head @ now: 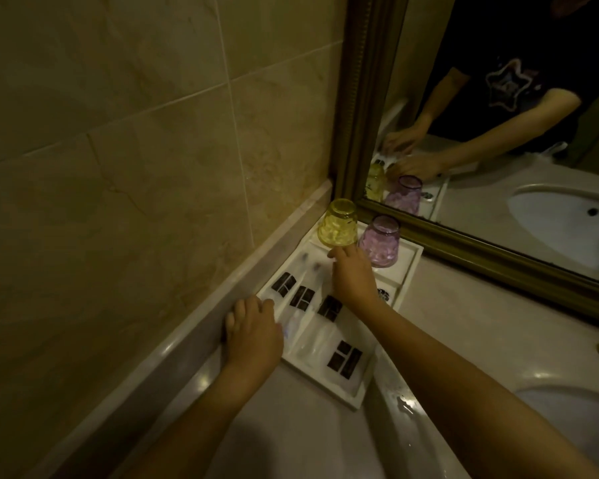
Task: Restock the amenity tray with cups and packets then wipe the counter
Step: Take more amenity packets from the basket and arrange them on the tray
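Observation:
A white amenity tray (357, 397) lies on the counter in the corner by the tiled wall. A yellow cup (338, 223) and a purple cup (380, 240) stand upside down at its far end. Several clear packets with black labels (344, 358) lie in its compartments. My left hand (253, 331) rests palm down on the tray's left edge, over a packet. My right hand (353, 276) reaches across the tray, fingers flat on the packets just below the yellow cup. Whether either hand grips a packet is hidden.
A framed mirror (464, 247) stands right behind the tray and shows the cups and hands again. A sink basin (574, 420) is at the right. A raised marble ledge (173, 326) runs along the wall. Water drops lie on the counter (403, 402).

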A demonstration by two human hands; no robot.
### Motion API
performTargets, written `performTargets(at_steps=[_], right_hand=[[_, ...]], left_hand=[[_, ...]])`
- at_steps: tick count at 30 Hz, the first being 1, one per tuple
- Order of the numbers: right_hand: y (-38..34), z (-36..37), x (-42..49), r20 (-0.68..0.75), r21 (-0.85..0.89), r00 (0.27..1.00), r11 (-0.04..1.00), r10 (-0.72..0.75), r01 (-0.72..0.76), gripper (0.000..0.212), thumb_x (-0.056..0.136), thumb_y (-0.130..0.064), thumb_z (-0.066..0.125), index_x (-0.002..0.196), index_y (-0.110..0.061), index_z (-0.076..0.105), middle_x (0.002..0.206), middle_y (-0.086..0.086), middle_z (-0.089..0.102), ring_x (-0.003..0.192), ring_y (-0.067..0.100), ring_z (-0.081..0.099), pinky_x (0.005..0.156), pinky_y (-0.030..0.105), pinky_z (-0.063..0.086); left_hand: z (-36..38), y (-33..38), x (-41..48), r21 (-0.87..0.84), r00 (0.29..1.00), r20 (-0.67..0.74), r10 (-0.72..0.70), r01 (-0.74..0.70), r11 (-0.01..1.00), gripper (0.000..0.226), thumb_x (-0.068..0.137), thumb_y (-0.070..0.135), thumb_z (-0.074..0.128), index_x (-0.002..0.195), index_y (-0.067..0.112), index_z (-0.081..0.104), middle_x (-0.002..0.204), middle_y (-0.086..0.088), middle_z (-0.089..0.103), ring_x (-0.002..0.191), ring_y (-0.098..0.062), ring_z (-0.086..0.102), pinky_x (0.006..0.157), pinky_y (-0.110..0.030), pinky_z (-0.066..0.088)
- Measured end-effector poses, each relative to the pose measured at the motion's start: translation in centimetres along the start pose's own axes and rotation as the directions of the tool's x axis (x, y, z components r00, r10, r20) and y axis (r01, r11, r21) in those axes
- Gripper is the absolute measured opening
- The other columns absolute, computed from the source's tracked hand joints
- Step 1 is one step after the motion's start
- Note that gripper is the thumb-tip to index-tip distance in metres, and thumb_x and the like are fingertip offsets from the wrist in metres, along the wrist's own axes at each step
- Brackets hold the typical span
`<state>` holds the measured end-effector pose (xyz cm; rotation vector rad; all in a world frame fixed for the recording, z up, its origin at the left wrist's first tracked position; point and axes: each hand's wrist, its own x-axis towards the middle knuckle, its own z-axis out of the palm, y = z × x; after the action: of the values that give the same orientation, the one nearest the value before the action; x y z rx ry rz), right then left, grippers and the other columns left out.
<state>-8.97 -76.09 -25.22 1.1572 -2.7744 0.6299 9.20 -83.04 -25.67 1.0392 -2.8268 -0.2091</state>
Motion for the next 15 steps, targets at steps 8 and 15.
performTargets(at_steps=[8,15], right_hand=[[0.7,-2.0,-7.1,0.027,0.258,0.976,0.942,0.214,-0.214,0.034,0.092,-0.016,0.045,0.124,-0.011,0.052,0.126,0.013,0.055,0.118,0.028,0.044,0.098,0.037,0.038],[2.9,-6.5,-10.9,0.123,0.137,0.964,0.958,0.234,-0.251,0.060,0.086,-0.047,0.052,0.137,-0.019,0.035,0.144,0.007,0.039,0.130,0.030,0.031,0.106,0.043,0.029]], left_hand=[[-1.9,0.2,0.5,0.026,0.991,0.129,0.039,-0.043,0.999,0.037,0.090,0.036,0.044,0.122,0.017,0.044,0.128,-0.010,0.044,0.116,-0.027,0.040,0.098,-0.037,0.032],[-4.9,4.7,1.4,-0.082,0.973,0.131,0.189,-0.179,0.980,0.046,0.091,0.037,0.044,0.130,0.015,0.041,0.137,-0.014,0.041,0.125,-0.032,0.034,0.102,-0.042,0.029]])
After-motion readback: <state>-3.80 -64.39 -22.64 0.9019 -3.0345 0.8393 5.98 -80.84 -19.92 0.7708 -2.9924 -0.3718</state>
